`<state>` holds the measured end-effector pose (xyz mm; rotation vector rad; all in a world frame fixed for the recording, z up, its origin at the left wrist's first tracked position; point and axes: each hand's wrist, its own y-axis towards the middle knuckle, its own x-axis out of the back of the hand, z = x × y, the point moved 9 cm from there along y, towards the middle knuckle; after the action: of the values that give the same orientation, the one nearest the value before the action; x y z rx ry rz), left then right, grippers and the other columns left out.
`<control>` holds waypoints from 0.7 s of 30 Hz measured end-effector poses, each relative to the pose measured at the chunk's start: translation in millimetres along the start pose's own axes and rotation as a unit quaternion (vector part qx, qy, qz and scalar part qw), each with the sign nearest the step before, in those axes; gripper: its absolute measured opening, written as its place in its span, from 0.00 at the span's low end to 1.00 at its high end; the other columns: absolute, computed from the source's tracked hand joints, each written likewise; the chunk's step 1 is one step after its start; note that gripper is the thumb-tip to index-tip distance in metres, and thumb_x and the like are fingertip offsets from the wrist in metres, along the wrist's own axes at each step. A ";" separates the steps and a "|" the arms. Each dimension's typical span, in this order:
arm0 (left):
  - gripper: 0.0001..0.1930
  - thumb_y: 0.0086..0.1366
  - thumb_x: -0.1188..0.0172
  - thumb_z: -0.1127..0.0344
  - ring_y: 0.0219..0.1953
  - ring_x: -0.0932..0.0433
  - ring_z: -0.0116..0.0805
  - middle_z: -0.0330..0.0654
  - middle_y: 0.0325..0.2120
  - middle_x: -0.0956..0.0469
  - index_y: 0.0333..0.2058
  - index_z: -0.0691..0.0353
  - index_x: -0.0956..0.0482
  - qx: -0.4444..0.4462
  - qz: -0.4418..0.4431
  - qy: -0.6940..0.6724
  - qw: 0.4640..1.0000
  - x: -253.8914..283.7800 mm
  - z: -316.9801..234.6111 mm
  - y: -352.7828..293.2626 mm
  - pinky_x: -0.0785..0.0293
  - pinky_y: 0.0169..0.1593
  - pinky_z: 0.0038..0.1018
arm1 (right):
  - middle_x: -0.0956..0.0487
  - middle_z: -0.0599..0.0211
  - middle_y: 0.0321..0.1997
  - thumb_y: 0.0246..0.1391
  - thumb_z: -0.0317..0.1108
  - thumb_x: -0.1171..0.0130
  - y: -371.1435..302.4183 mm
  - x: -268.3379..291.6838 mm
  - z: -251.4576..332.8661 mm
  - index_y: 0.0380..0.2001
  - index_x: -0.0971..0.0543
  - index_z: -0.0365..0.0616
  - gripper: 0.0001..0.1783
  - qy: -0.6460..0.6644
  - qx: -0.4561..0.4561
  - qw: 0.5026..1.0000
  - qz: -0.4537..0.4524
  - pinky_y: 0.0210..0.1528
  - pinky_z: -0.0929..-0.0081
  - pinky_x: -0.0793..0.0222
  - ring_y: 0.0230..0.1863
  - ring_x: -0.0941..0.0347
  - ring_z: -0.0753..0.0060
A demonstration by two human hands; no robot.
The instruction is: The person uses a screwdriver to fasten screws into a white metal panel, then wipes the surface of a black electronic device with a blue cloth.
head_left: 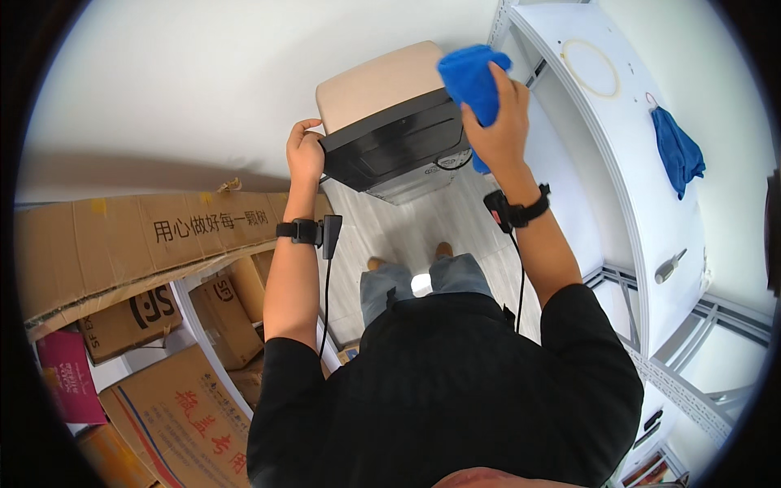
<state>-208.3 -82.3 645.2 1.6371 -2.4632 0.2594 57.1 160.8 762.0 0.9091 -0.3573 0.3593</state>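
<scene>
A boxy appliance point(382, 85) with a beige top and a black panel point(399, 146) on the side toward me stands ahead, by the wall. I cannot tell its exact kind. My left hand point(306, 152) is closed on its left edge, fingers bent around the corner. A bunched blue cloth point(470, 77) is in my right hand point(500, 122), held at the appliance's right end. The fingers cover part of the cloth, and whether it touches the appliance is unclear. Another bit of blue shows below that hand. A dark cable loop point(453, 161) hangs under the black panel.
White shelving point(622, 154) runs along my right; a blue cloth point(677, 153) and a grey-handled tool point(670, 267) lie on it. At left, a long cardboard piece point(122, 244) tops shelves with several cartons point(183, 415) and a magenta box point(71, 376). My feet stand on grey floor point(407, 228).
</scene>
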 end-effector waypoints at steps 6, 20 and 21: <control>0.12 0.62 0.54 0.73 0.28 0.29 0.26 0.38 0.25 0.25 0.41 0.66 0.23 -0.095 -0.001 0.028 0.995 -3.8 -20.4 -7.4 0.32 0.36 0.22 | 0.37 0.45 0.50 0.37 0.29 0.33 -75.5 -15.9 -31.9 0.56 0.34 0.51 0.38 -0.006 -0.017 0.999 -0.032 0.45 0.53 0.31 0.49 0.35 0.40; 0.13 0.72 0.55 0.66 0.38 0.30 0.38 0.45 0.35 0.28 0.45 0.60 0.22 -0.255 0.070 0.127 0.956 -21.1 -48.8 -31.4 0.33 0.48 0.29 | 0.33 0.49 0.45 0.33 0.32 0.35 -129.2 -121.9 41.7 0.45 0.24 0.55 0.28 -0.005 -0.030 0.994 0.106 0.44 0.54 0.35 0.43 0.33 0.44; 0.13 0.72 0.55 0.66 0.39 0.29 0.38 0.45 0.35 0.27 0.45 0.60 0.22 -0.258 0.068 0.126 0.955 -21.4 -48.7 -32.1 0.33 0.48 0.29 | 0.33 0.50 0.45 0.33 0.32 0.34 -133.0 -130.4 57.8 0.45 0.24 0.56 0.28 0.001 0.000 0.991 0.133 0.44 0.54 0.35 0.43 0.33 0.44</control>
<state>-168.3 -63.8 689.0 1.1425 -2.2022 -0.1454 -7.1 19.3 644.2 0.8618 -0.4798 0.6052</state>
